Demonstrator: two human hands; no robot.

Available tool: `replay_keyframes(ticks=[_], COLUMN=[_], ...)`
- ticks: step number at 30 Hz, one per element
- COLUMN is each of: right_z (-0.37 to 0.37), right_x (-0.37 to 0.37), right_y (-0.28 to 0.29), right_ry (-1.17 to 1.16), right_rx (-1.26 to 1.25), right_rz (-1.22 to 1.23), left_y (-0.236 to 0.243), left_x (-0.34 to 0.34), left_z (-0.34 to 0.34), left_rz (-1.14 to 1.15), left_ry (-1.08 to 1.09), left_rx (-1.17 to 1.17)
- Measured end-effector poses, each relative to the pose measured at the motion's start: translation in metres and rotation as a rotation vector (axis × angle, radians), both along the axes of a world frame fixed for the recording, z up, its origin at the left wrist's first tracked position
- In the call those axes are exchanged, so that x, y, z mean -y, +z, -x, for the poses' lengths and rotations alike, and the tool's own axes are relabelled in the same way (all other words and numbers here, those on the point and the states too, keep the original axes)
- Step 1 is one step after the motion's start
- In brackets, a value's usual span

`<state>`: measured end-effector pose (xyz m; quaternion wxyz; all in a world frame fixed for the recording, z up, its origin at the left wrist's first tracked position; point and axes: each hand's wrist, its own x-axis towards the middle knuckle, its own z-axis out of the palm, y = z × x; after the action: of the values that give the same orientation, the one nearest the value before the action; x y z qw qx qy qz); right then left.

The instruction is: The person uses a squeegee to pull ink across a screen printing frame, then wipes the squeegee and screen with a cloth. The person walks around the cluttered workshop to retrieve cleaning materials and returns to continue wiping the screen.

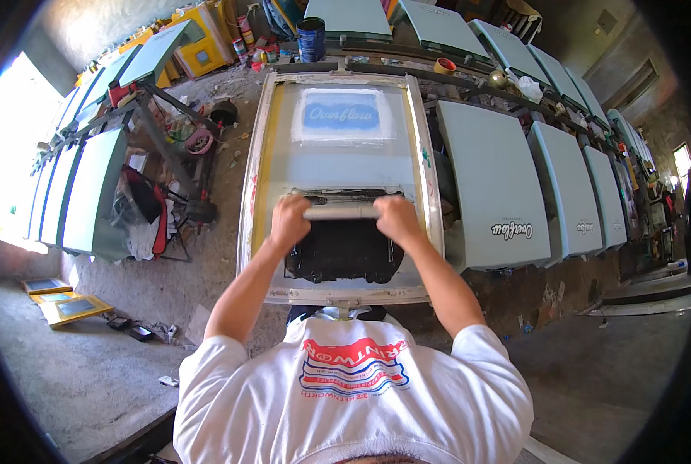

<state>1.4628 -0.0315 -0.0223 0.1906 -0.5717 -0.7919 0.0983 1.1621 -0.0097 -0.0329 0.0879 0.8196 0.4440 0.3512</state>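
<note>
Currently: your left hand point(290, 216) and right hand point(398, 216) clamped on squeegee point(344, 211), mid-pull across screen frame point(260, 162) over black ink point(344, 251); next, likely even pressure toward you.

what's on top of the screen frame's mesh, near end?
On the screen frame, both hands, left hand and right hand, grip a squeegee. A black ink patch spreads just behind it. The blade edge and whatever lies under the mesh are covered.
</note>
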Motion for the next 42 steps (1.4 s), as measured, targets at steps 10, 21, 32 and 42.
replay_keyframes(ticks=[10,21,32,42], right_z=[0.014,0.014,0.026,0.061], right_x=[0.091,-0.026,0.116,-0.026], right_y=[0.001,-0.004,0.001,-0.023], right_ry=[0.086,-0.031,0.093,0.043], right_rx=[-0.162,-0.069,-0.134,-0.126], right_rz=[-0.104,-0.011,-0.061,-0.178], left_y=[-0.009,-0.015,-0.010,-0.017], left_x=[0.092,-0.024,0.110,-0.016], left_z=[0.021,0.008,0.038,0.061], left_rz=[-0.018,-0.085,-0.038,-0.091], left_ry=[-0.078,0.028,-0.118,0.046], left_rx=[-0.012,-0.027,-0.016,-0.076])
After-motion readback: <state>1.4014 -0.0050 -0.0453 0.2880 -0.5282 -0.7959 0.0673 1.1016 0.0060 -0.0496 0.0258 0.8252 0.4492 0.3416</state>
